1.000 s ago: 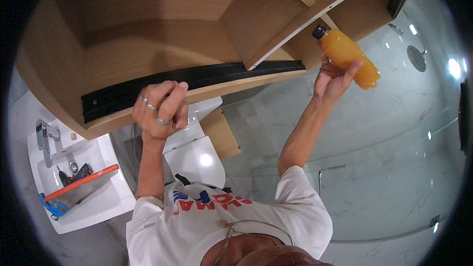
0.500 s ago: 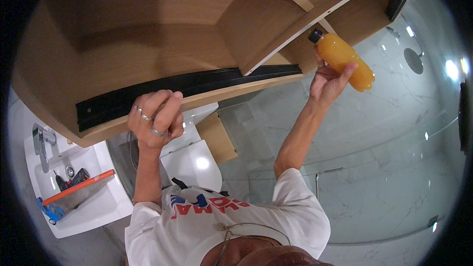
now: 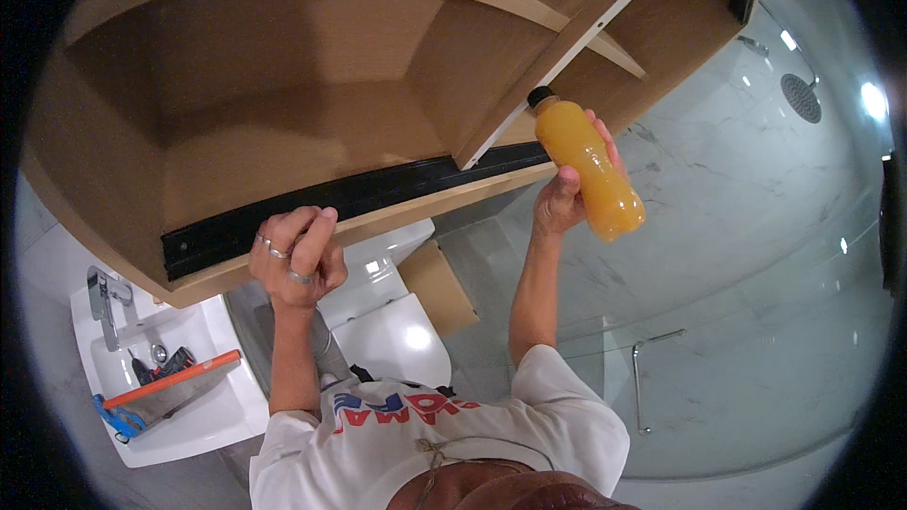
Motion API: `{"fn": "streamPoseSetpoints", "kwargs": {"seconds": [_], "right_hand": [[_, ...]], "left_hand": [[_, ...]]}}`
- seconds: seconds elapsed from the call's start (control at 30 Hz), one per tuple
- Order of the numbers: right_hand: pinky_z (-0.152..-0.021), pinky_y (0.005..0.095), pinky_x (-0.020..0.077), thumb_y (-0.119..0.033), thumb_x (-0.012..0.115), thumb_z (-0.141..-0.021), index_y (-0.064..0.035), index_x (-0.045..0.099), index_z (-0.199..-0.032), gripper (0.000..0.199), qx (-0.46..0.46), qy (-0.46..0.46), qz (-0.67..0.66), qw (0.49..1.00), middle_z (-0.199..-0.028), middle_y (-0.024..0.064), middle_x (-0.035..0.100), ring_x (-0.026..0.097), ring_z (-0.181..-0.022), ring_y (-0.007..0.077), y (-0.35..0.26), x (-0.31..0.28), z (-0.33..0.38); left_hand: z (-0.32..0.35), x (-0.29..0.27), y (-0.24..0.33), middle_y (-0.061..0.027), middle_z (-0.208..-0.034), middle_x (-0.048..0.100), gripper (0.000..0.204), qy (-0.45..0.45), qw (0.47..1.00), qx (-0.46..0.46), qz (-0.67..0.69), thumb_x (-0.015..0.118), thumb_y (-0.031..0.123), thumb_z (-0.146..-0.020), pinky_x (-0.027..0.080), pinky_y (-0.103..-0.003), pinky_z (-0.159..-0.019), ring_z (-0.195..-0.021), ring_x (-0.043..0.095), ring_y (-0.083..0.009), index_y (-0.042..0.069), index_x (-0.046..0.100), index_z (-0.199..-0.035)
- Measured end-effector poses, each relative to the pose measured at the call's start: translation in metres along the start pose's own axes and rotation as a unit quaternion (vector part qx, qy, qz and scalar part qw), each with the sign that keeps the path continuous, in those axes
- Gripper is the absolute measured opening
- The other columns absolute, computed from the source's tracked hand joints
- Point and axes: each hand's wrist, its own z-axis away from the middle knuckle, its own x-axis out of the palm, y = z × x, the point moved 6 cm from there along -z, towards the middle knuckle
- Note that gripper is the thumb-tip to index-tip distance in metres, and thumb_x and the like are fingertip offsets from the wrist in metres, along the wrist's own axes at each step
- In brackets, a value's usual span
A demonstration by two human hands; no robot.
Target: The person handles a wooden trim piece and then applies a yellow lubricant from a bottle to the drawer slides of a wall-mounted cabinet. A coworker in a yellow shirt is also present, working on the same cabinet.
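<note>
In my right hand (image 3: 559, 204) is a clear bottle (image 3: 584, 165) of orange liquid with a black cap. My thumb presses one side of it while the fingers wrap behind. The bottle tilts, cap toward the upper left, in front of the upright divider (image 3: 567, 50) of a wooden cabinet (image 3: 227, 165). Closed over the cabinet's front edge, beside a black strip (image 3: 378, 191), is my left hand (image 3: 298, 260), with rings on its fingers. What its fingertips press on is partly hidden.
Lower left, a white sink (image 3: 236, 411) holds an orange-framed saw (image 3: 175, 380) and a dark power tool (image 3: 165, 365). Below the cabinet stand a white toilet (image 3: 397, 335) and a wooden board (image 3: 439, 293). A glass-walled shower with a shower head (image 3: 801, 98) is at the right.
My right hand has brought the bottle left and closer to me, and the bottle stands more upright in view. My left hand stays on the cabinet edge. The whole view has shifted slightly.
</note>
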Motion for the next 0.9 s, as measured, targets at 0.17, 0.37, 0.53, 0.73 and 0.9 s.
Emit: {"fn": "streamPoseSetpoints", "kwargs": {"seconds": [0.17, 0.37, 0.53, 0.73, 0.9], "right_hand": [[-0.101, 0.0412, 0.047, -0.056, 0.071, -0.084, 0.0073, 0.053, -0.126, 0.078, -0.004, 0.055, 0.054, 0.997, -0.127, 0.0202, 0.06, 0.058, -0.118, 0.0299, -0.007, 0.012, -0.051], [-0.1, 0.0431, 0.0477, -0.051, 0.071, -0.086, 0.0006, 0.049, -0.132, 0.073, -0.003, -0.011, 0.054, 0.998, -0.129, 0.0218, 0.058, 0.059, -0.118, 0.0336, 0.0, 0.0, -0.007], [-0.098, 0.05, 0.0494, -0.04, 0.073, -0.087, -0.0072, 0.04, -0.137, 0.069, -0.06, -0.006, 0.023, 0.998, -0.128, 0.023, 0.057, 0.059, -0.117, 0.04, 0.004, 0.004, -0.02], [-0.103, 0.0502, 0.0475, -0.04, 0.072, -0.088, -0.0039, 0.042, -0.137, 0.068, -0.03, -0.055, 0.055, 0.996, -0.132, 0.0213, 0.054, 0.056, -0.122, 0.0379, -0.003, 0.003, -0.032], [-0.096, 0.0459, 0.0505, -0.044, 0.072, -0.087, -0.0103, 0.04, -0.141, 0.071, -0.047, -0.033, 0.022, 0.998, -0.126, 0.0213, 0.06, 0.059, -0.118, 0.0385, -0.012, 0.006, 0.011]], "left_hand": [[0.0, 0.0, 0.002, -0.0063, -0.089, 0.064, 0.052, 0.004, 1.0, -0.002, -0.015, 0.068, -0.004, -0.057, 0.051, -0.031, -0.057, -0.067, 0.063, -0.0218, 0.012, 0.068, -0.106], [0.001, 0.001, 0.0, -0.0077, -0.089, 0.064, 0.051, -0.001, 1.0, -0.007, -0.008, 0.067, -0.004, -0.058, 0.051, -0.032, -0.057, -0.067, 0.063, -0.0228, 0.011, 0.068, -0.106], [-0.003, 0.004, 0.005, -0.0069, -0.087, 0.063, 0.048, -0.001, 1.0, 0.0, -0.024, 0.065, -0.005, -0.059, 0.051, -0.032, -0.057, -0.065, 0.062, -0.0224, 0.012, 0.068, -0.104], [-0.001, 0.002, 0.005, -0.0071, -0.087, 0.064, 0.047, 0.006, 1.0, -0.005, -0.023, 0.065, -0.005, -0.06, 0.051, -0.032, -0.057, -0.065, 0.062, -0.0224, 0.011, 0.068, -0.105], [-0.001, 0.008, 0.004, -0.0065, -0.086, 0.064, 0.045, 0.009, 0.999, 0.006, -0.034, 0.065, -0.005, -0.062, 0.05, -0.031, -0.056, -0.064, 0.061, -0.0214, 0.011, 0.069, -0.104]]}}
